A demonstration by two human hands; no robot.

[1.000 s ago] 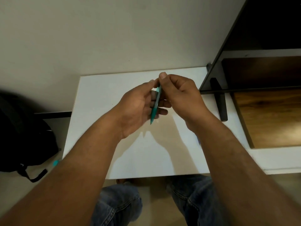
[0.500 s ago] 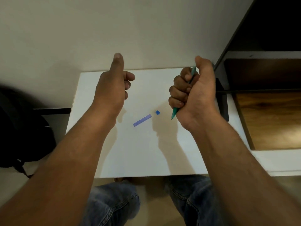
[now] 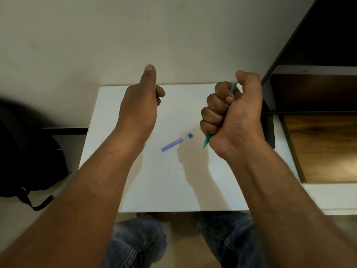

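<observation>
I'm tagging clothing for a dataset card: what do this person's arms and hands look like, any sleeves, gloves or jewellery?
The left forearm and right forearm are bare to the frame edge, with no sleeve in view. The left hand and right hand carry no gloves, rings, watch or wristband. Blue denim jeans cover the knees.

White table (image 3: 154, 190), blue strip (image 3: 172, 144), small blue piece (image 3: 190, 135)
</observation>
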